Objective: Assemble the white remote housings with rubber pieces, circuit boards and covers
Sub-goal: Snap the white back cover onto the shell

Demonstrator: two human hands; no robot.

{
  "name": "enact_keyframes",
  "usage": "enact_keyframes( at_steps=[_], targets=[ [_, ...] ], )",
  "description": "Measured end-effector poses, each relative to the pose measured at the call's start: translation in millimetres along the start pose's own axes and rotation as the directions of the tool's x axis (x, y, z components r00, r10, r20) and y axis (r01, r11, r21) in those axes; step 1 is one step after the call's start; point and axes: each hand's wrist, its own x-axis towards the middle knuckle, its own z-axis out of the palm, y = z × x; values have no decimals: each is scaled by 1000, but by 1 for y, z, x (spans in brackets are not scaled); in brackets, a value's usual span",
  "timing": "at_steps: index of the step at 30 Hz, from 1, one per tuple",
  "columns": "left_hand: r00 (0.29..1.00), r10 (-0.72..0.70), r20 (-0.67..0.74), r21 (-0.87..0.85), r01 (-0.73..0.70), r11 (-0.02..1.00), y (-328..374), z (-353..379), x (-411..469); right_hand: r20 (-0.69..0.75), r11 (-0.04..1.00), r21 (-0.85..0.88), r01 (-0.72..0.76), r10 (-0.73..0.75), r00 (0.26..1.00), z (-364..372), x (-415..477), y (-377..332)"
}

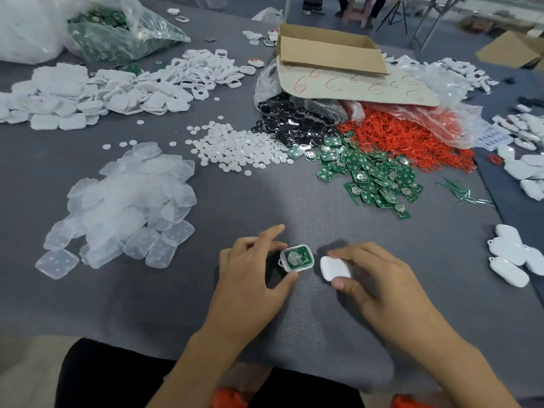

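Observation:
My left hand (253,269) holds a white remote housing (295,258) between thumb and fingers, low over the grey table near its front edge. A green circuit board with a round silver cell sits face up inside the housing. Just to its right, my right hand (374,275) pinches a plain white cover (334,268) between thumb and forefinger. Housing and cover are a small gap apart.
Clear rubber pads (126,207) are heaped at left, white discs (238,148) and loose green boards (371,175) in the middle. Red rings (406,139), black pieces (291,122) and a cardboard box (332,51) lie behind. White housings (117,86) spread far left; finished white units (512,257) lie right.

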Motion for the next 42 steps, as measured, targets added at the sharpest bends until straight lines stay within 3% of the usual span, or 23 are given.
enact_keyframes(
  at_steps=[4,8,15,24,29,35,39,42],
  targets=[
    [1000,10,6,-33,-9,999,-1,0,1,53,996,48,72,-75,996,9,26,-19],
    [1000,-4,14,-76,5,997,-2,-1,2,160,998,25,55,-58,985,18,43,-25],
    [999,-33,26,-105,36,994,0,-3,3,207,997,42,72,-79,975,16,56,-25],
    [995,-78,69,-159,88,983,1,-7,4,324,995,-97,6,26,946,12,82,-32],
    [989,-136,66,-222,147,964,7,-11,11,319,979,-204,27,40,947,18,88,-36],
    [967,-226,116,-183,245,952,17,-13,27,401,994,-102,41,3,916,15,98,-27],
    [970,-197,146,-158,220,963,22,-14,30,312,984,-26,179,-162,936,19,75,-17],
    [989,-131,61,-16,132,991,28,-10,19,152,963,-119,240,-222,963,31,45,-14]
  ],
)
